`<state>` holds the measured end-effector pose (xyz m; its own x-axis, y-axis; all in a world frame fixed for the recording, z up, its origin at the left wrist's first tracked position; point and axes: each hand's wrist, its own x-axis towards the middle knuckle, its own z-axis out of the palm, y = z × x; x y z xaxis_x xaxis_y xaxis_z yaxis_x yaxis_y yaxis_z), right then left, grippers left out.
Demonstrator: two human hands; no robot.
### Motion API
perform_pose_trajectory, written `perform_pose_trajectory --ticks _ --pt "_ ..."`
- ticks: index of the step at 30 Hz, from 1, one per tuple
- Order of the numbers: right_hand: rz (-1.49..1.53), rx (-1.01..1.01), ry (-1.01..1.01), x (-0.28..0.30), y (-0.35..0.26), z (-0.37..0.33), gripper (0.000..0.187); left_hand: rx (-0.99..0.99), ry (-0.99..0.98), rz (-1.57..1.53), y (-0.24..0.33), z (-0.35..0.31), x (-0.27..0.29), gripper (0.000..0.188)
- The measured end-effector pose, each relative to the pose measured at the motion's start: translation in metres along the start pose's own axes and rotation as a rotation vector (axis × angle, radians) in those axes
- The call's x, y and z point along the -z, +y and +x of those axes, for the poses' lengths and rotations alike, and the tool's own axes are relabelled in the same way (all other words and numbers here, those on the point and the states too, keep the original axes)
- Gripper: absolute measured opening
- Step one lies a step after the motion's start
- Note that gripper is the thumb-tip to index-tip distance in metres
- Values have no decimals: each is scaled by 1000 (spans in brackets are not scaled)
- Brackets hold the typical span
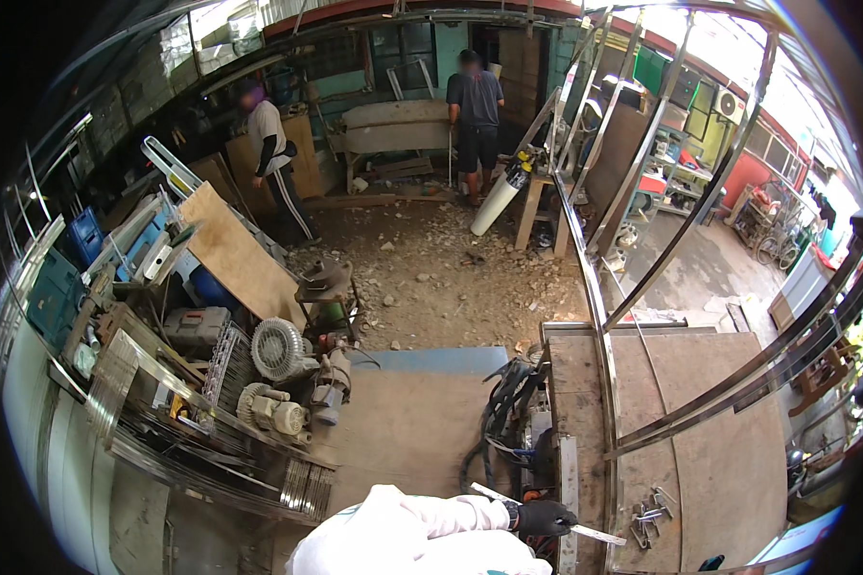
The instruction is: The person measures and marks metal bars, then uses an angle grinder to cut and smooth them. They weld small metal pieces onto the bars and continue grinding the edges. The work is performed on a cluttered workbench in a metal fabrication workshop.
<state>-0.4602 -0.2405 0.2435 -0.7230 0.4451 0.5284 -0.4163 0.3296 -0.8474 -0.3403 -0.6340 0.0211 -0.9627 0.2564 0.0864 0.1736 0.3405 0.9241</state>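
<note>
My left hand (545,518), in a black glove, reaches across to the right at the lower edge. It is closed around a narrow, flat whitish strip (599,534), which sticks out on both sides of the fist and slants down to the right. A dark band circles the wrist below the white sleeve (451,515). The strip's right end lies over the edge of a brown wooden worktop (710,431). Several small metal pieces (650,517) with rod-like parts lie on that worktop, right of the hand. My right hand is out of sight.
Upright metal bars (596,297) rise along the worktop. Black hoses (508,412) hang left of it. Motors and blowers (278,350) stand left, beside stacked metal lengths (307,489). Two people (475,101) stand at the back beyond rubble; a white gas cylinder (497,203) leans there.
</note>
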Motion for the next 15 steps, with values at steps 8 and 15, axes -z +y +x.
perform_pose_trajectory --ticks 8,15 --pt "-4 -11 -1 7 -2 0 78 24 -87 -24 5 -5 3 38" --pt "11 -53 -13 30 17 13 78 -5 -23 -13 -28 -10 -10 39"
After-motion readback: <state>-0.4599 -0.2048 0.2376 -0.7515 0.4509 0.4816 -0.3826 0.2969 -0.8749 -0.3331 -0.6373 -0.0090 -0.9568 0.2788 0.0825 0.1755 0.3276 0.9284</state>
